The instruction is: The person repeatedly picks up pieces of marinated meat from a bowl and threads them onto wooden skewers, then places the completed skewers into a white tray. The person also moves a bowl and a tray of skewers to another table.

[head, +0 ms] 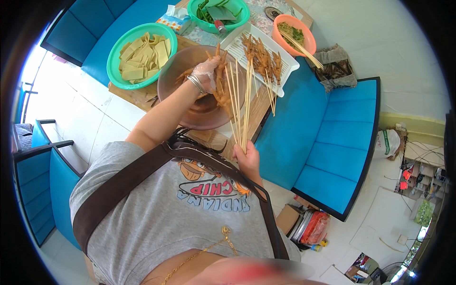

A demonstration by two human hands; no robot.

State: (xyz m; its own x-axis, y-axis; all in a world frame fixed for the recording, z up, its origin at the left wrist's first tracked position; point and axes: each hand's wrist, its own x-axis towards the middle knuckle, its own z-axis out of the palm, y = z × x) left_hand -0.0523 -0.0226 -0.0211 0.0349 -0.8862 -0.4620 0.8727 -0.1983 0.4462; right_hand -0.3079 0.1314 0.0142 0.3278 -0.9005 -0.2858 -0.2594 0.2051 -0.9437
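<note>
My left hand (206, 73), in a clear plastic glove with bangles at the wrist, grips brown chicken feet (222, 96) over a wide brown basin (171, 107). More chicken feet lie inside that basin, partly hidden by my forearm. Lower and to the right, my right hand (247, 160) is closed around the lower ends of several bamboo skewers (245, 117), fanned upward. Some skewers overlap the held feet; whether any pierces them I cannot tell. Beside the basin, a white ribbed tray (290, 66) bears chicken feet (262, 58) on skewers.
A green basin (110, 67) holds flat yellowish sheets, perhaps tofu skin. Another green basin (245, 16) has green vegetables and a cleaver (221, 13). Skewers rest in an orange bowl (310, 32) of food. Tissues (174, 19) stand between basins. A blue bench (295, 135) borders the wooden table (262, 107).
</note>
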